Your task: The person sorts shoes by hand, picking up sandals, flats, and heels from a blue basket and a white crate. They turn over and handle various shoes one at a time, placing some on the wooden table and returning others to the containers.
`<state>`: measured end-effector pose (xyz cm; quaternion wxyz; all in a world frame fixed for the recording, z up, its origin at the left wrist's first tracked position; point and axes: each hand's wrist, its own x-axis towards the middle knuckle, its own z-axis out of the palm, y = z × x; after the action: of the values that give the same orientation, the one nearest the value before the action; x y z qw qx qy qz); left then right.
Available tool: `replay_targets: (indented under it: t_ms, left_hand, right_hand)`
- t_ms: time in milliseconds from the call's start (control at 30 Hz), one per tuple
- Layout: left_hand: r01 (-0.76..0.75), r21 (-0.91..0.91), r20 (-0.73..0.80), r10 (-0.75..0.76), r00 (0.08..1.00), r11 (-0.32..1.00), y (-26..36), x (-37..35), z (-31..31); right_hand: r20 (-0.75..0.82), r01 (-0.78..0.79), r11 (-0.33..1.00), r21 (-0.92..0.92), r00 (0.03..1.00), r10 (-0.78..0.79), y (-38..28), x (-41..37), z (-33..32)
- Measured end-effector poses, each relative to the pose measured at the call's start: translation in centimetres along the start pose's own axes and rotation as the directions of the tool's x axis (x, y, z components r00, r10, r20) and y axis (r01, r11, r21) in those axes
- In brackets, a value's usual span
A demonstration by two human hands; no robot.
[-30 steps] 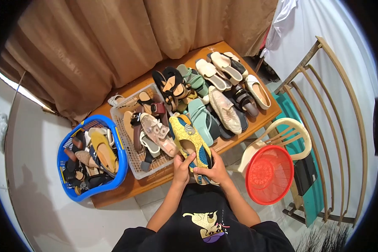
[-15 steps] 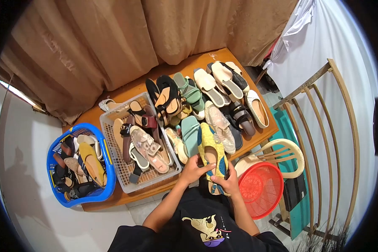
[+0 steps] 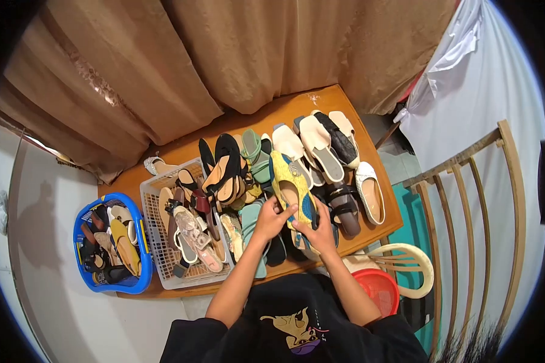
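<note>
A pair of yellow and blue patterned shoes (image 3: 292, 186) is held up over the table's front part. My left hand (image 3: 271, 221) grips their left side, and my right hand (image 3: 318, 230) wraps round the right side near the lower end. Beneath and beside them lie light green sandals (image 3: 253, 221). Cream slides (image 3: 317, 140) rest just behind, with dark strapped sandals (image 3: 345, 209) to the right. Black sandals (image 3: 225, 172) lie to the left of the held shoes.
A grey crate (image 3: 157, 233) of sandals and a blue basket (image 3: 146, 266) of shoes are at the left. White woven flats (image 3: 370, 192) lie at the table's (image 3: 384, 213) right edge. A red basket (image 3: 378, 290), a cream chair (image 3: 421, 266) and a wooden rack (image 3: 427, 242) are at the right.
Both hands have carried the yellow and blue shoes farther over the table, up and slightly left. The view has shifted, and less of the red basket shows.
</note>
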<state>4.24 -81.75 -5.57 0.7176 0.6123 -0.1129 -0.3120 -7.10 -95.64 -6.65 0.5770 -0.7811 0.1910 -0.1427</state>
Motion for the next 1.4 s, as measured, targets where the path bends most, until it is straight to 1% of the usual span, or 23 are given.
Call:
replay_targets:
  t_ms: [67,133,200,267,367,467,533,600,667,700,733,800,867,900,933,1000,1033,1067,1133,1200,1267,1333,1400]
  left_hand:
    - [0.02,0.005,-0.058,-0.02,0.998,1.0,-0.2,2.8,0.0]
    - [0.013,0.033,-0.108,-0.009,0.994,0.999,1.5,5.0,0.5]
    - [0.037,0.029,-0.146,-0.033,0.989,0.999,1.9,7.7,0.3]
    - [0.065,0.029,-0.171,-0.059,0.984,0.997,2.5,9.6,0.4]
    - [0.042,0.085,-0.234,-0.021,0.972,0.995,2.6,11.8,0.8]
    - [0.088,0.104,-0.248,-0.06,0.967,0.991,3.4,12.8,1.1]
    - [0.06,0.089,-0.254,-0.035,0.967,0.994,3.0,13.4,1.1]
    - [0.033,0.061,-0.239,-0.018,0.971,0.998,2.3,14.2,0.7]
    - [0.019,0.071,-0.24,-0.001,0.971,0.997,1.9,14.7,0.5]
    - [0.149,0.241,-0.269,-0.082,0.96,0.959,3.0,14.8,0.8]
    - [0.275,0.397,-0.308,-0.155,0.939,0.876,3.4,14.7,1.0]
    - [0.267,0.392,-0.315,-0.144,0.938,0.88,2.2,15.1,1.0]
    - [0.115,0.382,-0.339,0.023,0.941,0.917,-0.5,15.6,0.7]
    - [0.133,0.401,-0.383,0.033,0.923,0.907,0.9,14.8,1.9]
    - [0.142,0.399,-0.391,0.028,0.92,0.906,0.1,15.1,1.8]
    - [0.045,0.407,-0.357,0.113,0.927,0.912,-0.9,15.5,1.5]
    - [0.106,0.452,-0.369,0.077,0.926,0.886,-0.8,15.4,1.7]
    - [0.111,0.451,-0.366,0.07,0.928,0.886,-0.6,15.3,1.8]
    - [0.218,0.602,-0.344,0.003,0.939,0.768,0.3,15.3,1.8]
    - [0.206,0.63,-0.309,-0.002,0.951,0.749,0.8,15.5,1.5]
    - [0.248,0.655,-0.312,-0.043,0.949,0.713,1.0,15.6,1.5]
    - [0.229,0.642,-0.306,-0.029,0.951,0.732,0.6,15.5,1.8]
    - [0.12,0.576,-0.297,0.07,0.952,0.809,0.1,15.4,2.1]
  right_hand:
    - [0.019,-0.005,0.999,0.037,1.0,0.004,-1.3,2.6,-0.2]
    - [0.069,-0.025,0.998,0.05,0.997,0.021,-2.6,4.9,-0.3]
    - [0.041,0.025,1.0,-0.013,0.999,-0.024,-2.2,7.2,0.1]
    - [0.077,0.018,1.0,-0.024,0.997,-0.016,-2.2,9.1,0.0]
    - [0.059,0.16,0.987,0.005,0.985,-0.16,-2.3,11.3,0.0]
    - [0.106,0.136,0.99,-0.029,0.986,-0.132,-2.4,12.5,-0.2]
    - [0.144,0.112,0.993,-0.042,0.984,-0.105,-2.0,13.0,-0.4]
    - [0.12,0.214,0.966,-0.144,0.973,-0.197,-1.6,13.8,-0.1]
    - [0.147,0.188,0.966,-0.181,0.976,-0.162,-1.4,14.1,0.0]
    - [0.161,0.172,0.961,-0.217,0.977,-0.139,-1.3,14.3,0.0]
    - [0.17,0.165,0.961,-0.22,0.977,-0.129,-1.0,14.5,0.1]
    - [0.159,0.295,0.869,-0.397,0.955,-0.252,-0.3,14.9,0.3]
    - [0.201,0.269,0.871,-0.412,0.959,-0.201,-1.1,15.2,-0.2]
    - [0.231,0.246,0.87,-0.427,0.96,-0.159,-1.4,15.4,-0.3]
    - [0.24,0.247,0.872,-0.423,0.958,-0.155,-1.2,15.6,-0.3]
    - [0.266,0.268,0.847,-0.46,0.951,-0.157,-0.7,15.8,-0.4]
    - [0.26,0.285,0.833,-0.474,0.949,-0.177,-0.7,15.7,-0.3]
    - [0.258,0.278,0.834,-0.476,0.951,-0.169,-0.8,15.7,-0.4]
    - [0.262,0.232,0.835,-0.5,0.959,-0.11,-1.5,15.7,-0.5]
    - [0.246,0.248,0.83,-0.5,0.959,-0.139,-1.7,15.8,-0.4]
    - [0.233,0.269,0.825,-0.497,0.957,-0.172,-1.3,15.7,-0.4]
    - [0.234,0.347,0.782,-0.519,0.937,-0.26,-0.4,15.7,-0.1]
    - [0.229,0.361,0.779,-0.512,0.932,-0.281,0.1,15.8,0.0]
